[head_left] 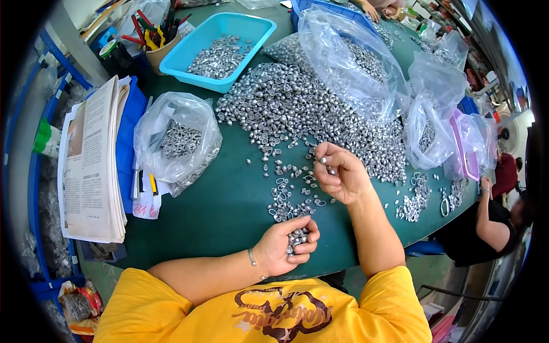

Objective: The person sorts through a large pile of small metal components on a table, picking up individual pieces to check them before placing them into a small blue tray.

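My left hand [283,246] is cupped palm up near the table's front edge, its fingers curled round a handful of small silvery metal pieces [296,239]. Raised just off the near side of a big heap [320,117] of the same rounded pieces, my right hand [343,174] pinches one or two of them [324,162] between thumb and fingers. Between the hands and the heap lies a small loose cluster [284,200] of pieces, some showing hollow, ring-like undersides.
A turquoise basket [171,60] with metal pieces stands behind. Clear plastic bags [197,114] of parts sit left and right. Stacked newspapers [91,166] lean beside a blue bin [127,143] at left. More pieces [416,200] lie at right. Other people [486,223] sit around the green table [240,188].
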